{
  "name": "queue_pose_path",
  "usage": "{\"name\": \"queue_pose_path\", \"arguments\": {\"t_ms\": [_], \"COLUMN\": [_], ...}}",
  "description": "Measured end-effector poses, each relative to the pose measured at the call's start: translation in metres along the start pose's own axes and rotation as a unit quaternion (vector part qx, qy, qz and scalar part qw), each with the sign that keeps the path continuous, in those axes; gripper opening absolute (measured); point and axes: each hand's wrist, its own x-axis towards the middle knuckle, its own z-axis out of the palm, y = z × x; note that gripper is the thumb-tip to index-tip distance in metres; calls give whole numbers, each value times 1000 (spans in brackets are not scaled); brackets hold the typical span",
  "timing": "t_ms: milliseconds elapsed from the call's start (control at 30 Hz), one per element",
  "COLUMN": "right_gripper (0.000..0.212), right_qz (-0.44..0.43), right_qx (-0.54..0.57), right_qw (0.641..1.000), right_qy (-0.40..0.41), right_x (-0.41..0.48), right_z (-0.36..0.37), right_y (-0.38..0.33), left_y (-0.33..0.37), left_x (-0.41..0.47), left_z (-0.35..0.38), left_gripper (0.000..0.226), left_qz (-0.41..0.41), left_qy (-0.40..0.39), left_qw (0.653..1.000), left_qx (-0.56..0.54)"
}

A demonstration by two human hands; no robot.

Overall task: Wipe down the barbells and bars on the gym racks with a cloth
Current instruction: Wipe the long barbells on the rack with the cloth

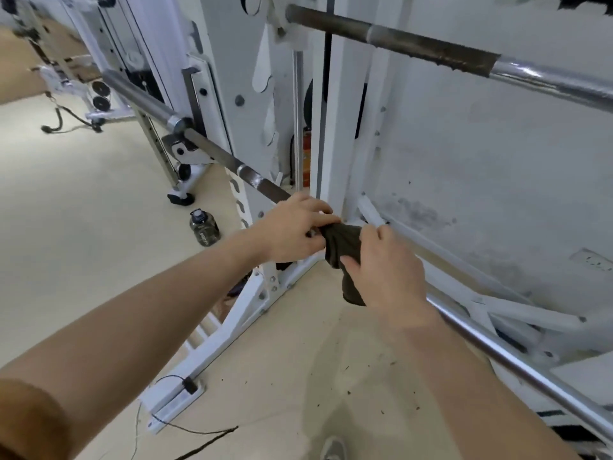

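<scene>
Grips one cloth (pixel 341 242) round the lower barbell (pixel 232 161) of two with right hand (pixel 386 273). Clasps same barbell alongside with left hand (pixel 293 229).

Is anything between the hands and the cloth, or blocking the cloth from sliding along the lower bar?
Nothing between them: the left hand and right hand both grip the cloth, wrapped on the lower barbell. Toward the lower right its chrome runs free; toward the upper left a rack hook cradles it.
</scene>
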Motion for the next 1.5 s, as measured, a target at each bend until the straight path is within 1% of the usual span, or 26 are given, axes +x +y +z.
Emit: {"name": "queue_pose_path", "arguments": {"t_ms": [100,200,300,367,467,533,633,767,867,967,1033,1100,1167,1267,1367,1433,1500], "right_gripper": [36,48,45,45,39,35,38,37,43,53,51,45,39,30,29,27,26], "right_qz": [-16,-25,-55,-88,-124,-139,-165,-195,-188,-150,-114,-105,-99,-127,-122,-120,-150], "right_qx": [52,40,18,4,19,28,40,50,37,-6,-66,-111,-96,-63,-43,-32,-39], "right_qw": [998,998,998,996,992,990,985,979,979,984,987,984,986,989,991,991,986], "right_qy": [-32,-41,-36,-22,-17,-13,-8,-34,-67,-93,-97,-93,-95,-45,-38,-42,-58], "right_x": [36,62,81,93,112,127,154,206,234,227,213,219,237,268,287,291,290], "right_z": [12,27,37,42,49,52,62,74,77,79,81,82,85,99,108,110,105], "right_y": [-25,-48,-61,-72,-92,-110,-144,-198,-217,-200,-187,-191,-211,-250,-280,-279,-265], "left_y": [-21,-43,-71,-87,-109,-130,-171,-229,-263,-274,-279,-288,-295,-304,-309,-312,-313], "left_x": [0,-2,-6,-7,-7,-8,-13,-22,-21,-16,-16,-19,-20,-16,-9,-7,-8], "left_z": [-9,-14,-15,-18,-25,-30,-39,-48,-50,-48,-47,-46,-48,-50,-54,-58,-59], "left_gripper": [36,32,28,27,27,30,40,49,48,44,44,45,43,41,49,47,43], "left_qz": [10,4,-6,-7,-7,-16,-55,-99,-133,-132,-122,-122,-119,-113,-149,-157,-145], "left_qy": [18,44,81,88,93,97,95,89,101,106,85,83,96,123,149,150,137], "left_qw": [1000,999,996,995,994,994,993,991,986,983,985,985,984,985,977,976,980], "left_qx": [-15,12,28,39,52,56,47,30,-5,-72,-91,-90,-88,-50,-20,-17,-11]}}
